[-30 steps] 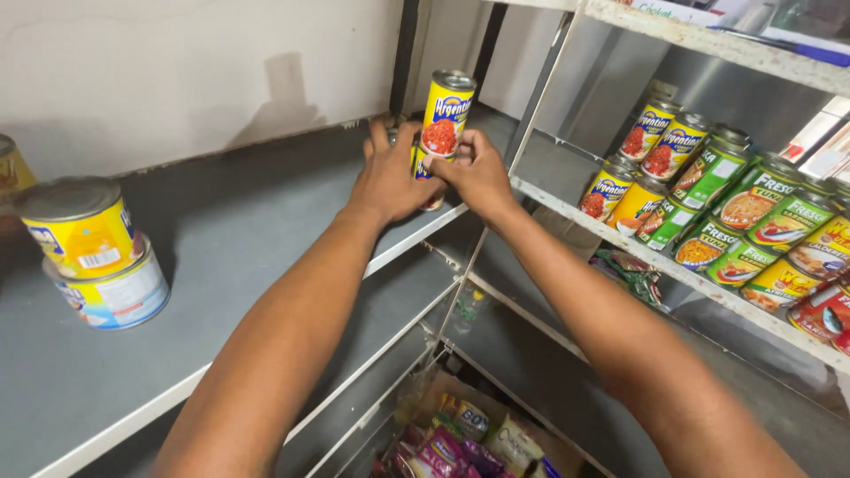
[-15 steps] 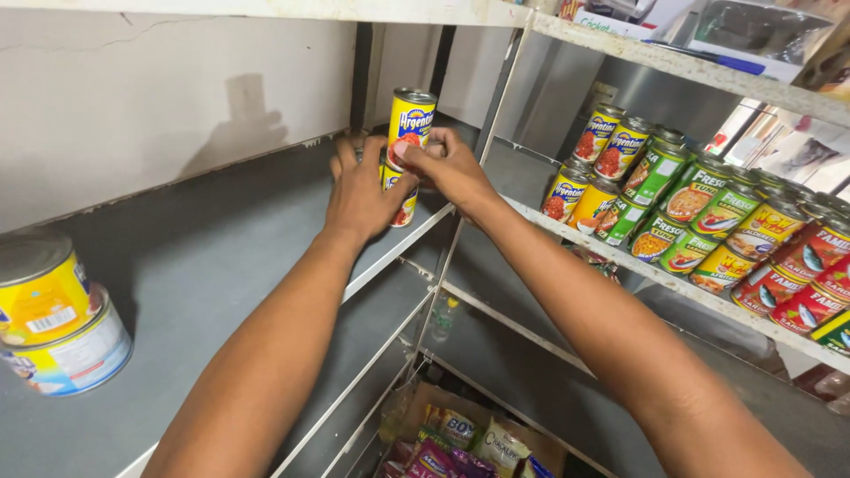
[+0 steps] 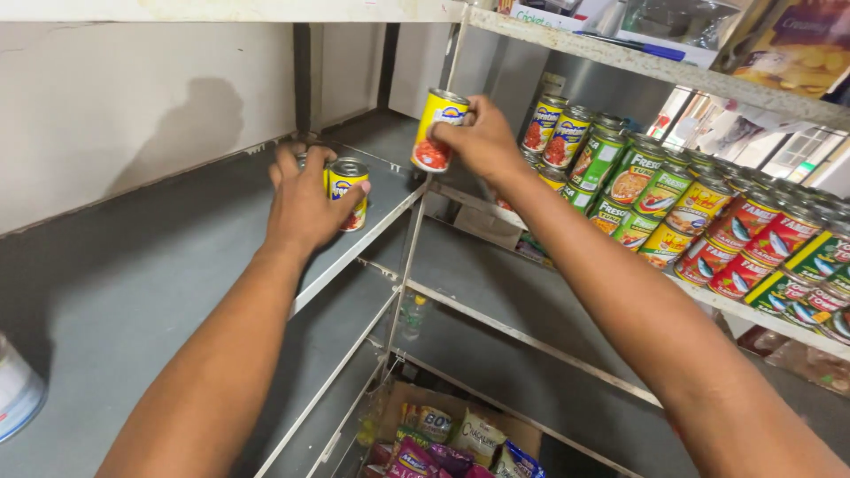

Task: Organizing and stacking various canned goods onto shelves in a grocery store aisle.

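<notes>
Grey shelf point(image 3: 133, 292) wide and bare on left — open room up to white wall point(image 3: 133, 115); right edge ends at metal upright point(image 3: 412, 248). Right rack point(image 3: 567, 327) crowded with rows of cans point(image 3: 691, 221), little room. Left hand point(image 3: 305, 199) wrapped round small yellow can point(image 3: 348, 188) standing near far right shelf edge. Right hand point(image 3: 482, 142) pinching tall yellow can point(image 3: 438, 131) in air beside upright. Snack packets point(image 3: 443, 443) below.
</notes>
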